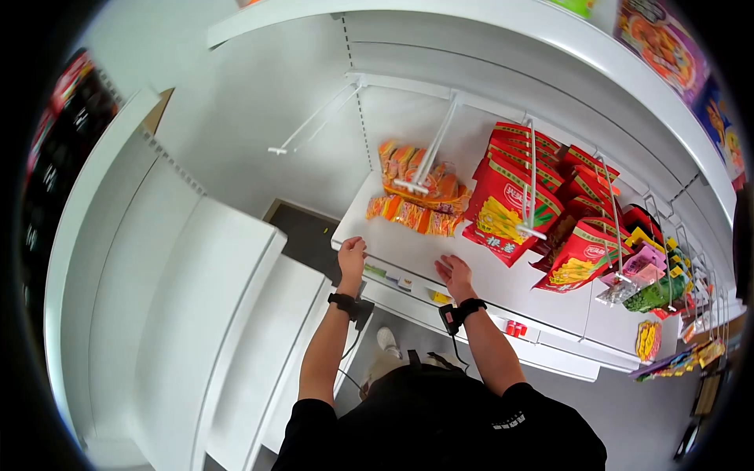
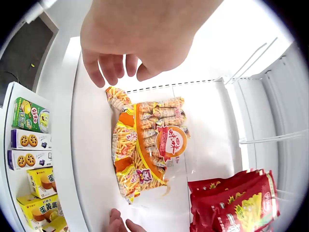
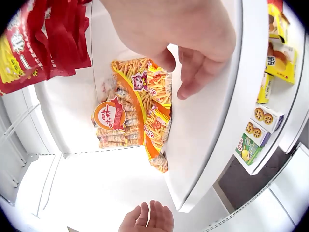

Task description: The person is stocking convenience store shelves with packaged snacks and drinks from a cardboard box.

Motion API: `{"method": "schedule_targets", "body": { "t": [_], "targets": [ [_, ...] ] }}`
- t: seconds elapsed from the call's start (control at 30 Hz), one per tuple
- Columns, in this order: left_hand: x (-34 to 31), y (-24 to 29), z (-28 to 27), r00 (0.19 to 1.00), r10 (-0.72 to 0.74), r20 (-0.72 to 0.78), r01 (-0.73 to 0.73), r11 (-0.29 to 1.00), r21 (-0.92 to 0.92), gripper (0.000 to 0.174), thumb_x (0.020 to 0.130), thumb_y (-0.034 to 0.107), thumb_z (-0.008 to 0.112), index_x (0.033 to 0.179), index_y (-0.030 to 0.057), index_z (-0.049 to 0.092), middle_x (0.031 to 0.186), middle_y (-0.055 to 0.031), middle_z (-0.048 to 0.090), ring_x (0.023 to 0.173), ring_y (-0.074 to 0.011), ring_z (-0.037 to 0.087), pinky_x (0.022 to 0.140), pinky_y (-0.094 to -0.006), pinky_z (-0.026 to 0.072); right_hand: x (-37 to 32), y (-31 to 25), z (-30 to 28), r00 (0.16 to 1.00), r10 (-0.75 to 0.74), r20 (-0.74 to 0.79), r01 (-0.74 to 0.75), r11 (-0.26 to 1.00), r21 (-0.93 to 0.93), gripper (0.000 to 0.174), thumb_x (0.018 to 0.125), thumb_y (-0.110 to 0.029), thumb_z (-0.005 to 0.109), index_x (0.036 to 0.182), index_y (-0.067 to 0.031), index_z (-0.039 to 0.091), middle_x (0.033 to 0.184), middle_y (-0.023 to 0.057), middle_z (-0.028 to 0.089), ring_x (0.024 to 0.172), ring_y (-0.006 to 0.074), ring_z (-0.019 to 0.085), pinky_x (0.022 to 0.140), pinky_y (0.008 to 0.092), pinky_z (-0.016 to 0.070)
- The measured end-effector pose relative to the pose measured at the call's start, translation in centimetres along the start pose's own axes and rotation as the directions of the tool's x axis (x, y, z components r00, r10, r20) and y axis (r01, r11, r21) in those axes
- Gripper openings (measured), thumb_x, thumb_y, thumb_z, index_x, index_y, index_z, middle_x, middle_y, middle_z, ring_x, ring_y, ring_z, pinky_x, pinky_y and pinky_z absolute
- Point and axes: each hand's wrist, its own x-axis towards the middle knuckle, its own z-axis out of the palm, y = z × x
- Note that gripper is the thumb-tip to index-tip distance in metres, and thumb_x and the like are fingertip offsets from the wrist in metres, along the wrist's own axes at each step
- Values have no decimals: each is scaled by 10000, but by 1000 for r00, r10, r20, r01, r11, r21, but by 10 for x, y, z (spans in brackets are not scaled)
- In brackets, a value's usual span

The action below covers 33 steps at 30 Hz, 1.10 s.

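An orange and clear snack bag [image 1: 424, 177] of small stick packs lies at the back of the white shelf, with a row of smaller orange snack packs [image 1: 412, 217] in front of it. My left hand [image 1: 352, 259] is over the shelf's front left corner, its fingers loosely bent and holding nothing. To the right, my right hand [image 1: 455, 275] is at the front edge, also bare of any object, with thumb and fingers apart. The wrist views show the left hand [image 2: 137, 38] and the right hand [image 3: 186, 38] close to the packs.
Red snack bags [image 1: 512, 208] stand right of the orange packs. Metal hooks [image 1: 428, 149] jut out above them. Boxed biscuits [image 2: 31, 140] sit on a lower shelf. White shelving [image 1: 181, 314] stands on the left, and another shelf [image 1: 471, 16] overhangs the back.
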Motion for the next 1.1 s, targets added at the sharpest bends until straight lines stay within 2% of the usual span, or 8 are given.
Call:
{"method": "schedule_targets", "body": {
  "t": [0.13, 0.3, 0.57, 0.67, 0.77, 0.87, 0.93, 1.1],
  "targets": [
    [-88, 12, -1, 999, -41, 13, 42, 996, -77, 142, 853, 146, 577, 956, 53, 602, 871, -13, 609, 795, -107, 586, 674, -255, 490, -20, -8, -28, 997, 52, 66, -51, 999, -10, 264, 869, -99, 512, 1107, -4, 449, 1100, 186, 570, 939, 356, 609, 761, 345, 548],
    [-198, 9, -15, 995, -86, 49, 88, 995, -46, 175, 882, 212, 543, 947, 60, 600, 890, -19, 616, 809, -118, 593, 699, -260, 489, -58, -24, -73, 983, 88, 163, -89, 996, 2, 240, 871, -106, 517, 1079, -5, 455, 1061, 189, 584, 944, 334, 601, 771, 354, 543],
    [-345, -7, -70, 981, -127, -150, 106, 985, -139, 175, 869, 214, 561, 940, 60, 606, 915, -35, 627, 832, -142, 601, 716, -272, 480, -100, -32, -120, 961, 184, 205, -191, 982, 12, 179, 860, -123, 550, 1007, -35, 502, 1015, 136, 617, 926, 239, 594, 772, 311, 523],
    [-387, -18, -90, 956, -160, -245, 120, 978, -170, 166, 864, 206, 566, 937, 62, 608, 921, -39, 632, 828, -147, 602, 721, -282, 477, -115, -33, -130, 953, 204, 225, -215, 976, 27, 228, 859, -141, 557, 1035, -16, 485, 988, 151, 603, 909, 258, 583, 784, 324, 525],
    [-430, -29, -109, 928, -176, -328, 117, 974, -192, 195, 871, 228, 557, 961, 60, 599, 937, -48, 629, 843, -158, 601, 743, -300, 486, -124, -27, -146, 946, 214, 243, -224, 974, 15, 224, 862, -145, 551, 1041, -23, 491, 1013, 144, 598, 922, 243, 580, 780, 314, 518],
    [-471, -45, -133, 901, -176, -396, 88, 969, -231, 210, 875, 236, 546, 976, 57, 592, 951, -56, 629, 869, -165, 598, 754, -305, 485, -147, -25, -156, 947, 249, 203, -256, 967, 4, 168, 858, -135, 562, 995, -39, 541, 990, 98, 629, 911, 210, 595, 788, 294, 515],
    [-504, -47, -141, 876, -174, -451, 60, 965, -255, 209, 876, 233, 544, 977, 57, 591, 950, -57, 628, 874, -166, 596, 755, -305, 482, -159, -20, -163, 943, 285, 173, -290, 957, 4, 169, 859, -130, 559, 1002, -41, 544, 991, 96, 630, 912, 205, 594, 783, 289, 512],
    [-585, -66, -164, 829, -184, -528, 11, 949, -315, 191, 877, 247, 561, 951, 81, 618, 896, -25, 635, 798, -133, 587, 733, -293, 468, -199, -1, -195, 922, 313, 229, -313, 949, -39, 148, 856, -132, 562, 973, -42, 563, 967, 92, 636, 892, 199, 600, 769, 290, 512]
  ]
}}
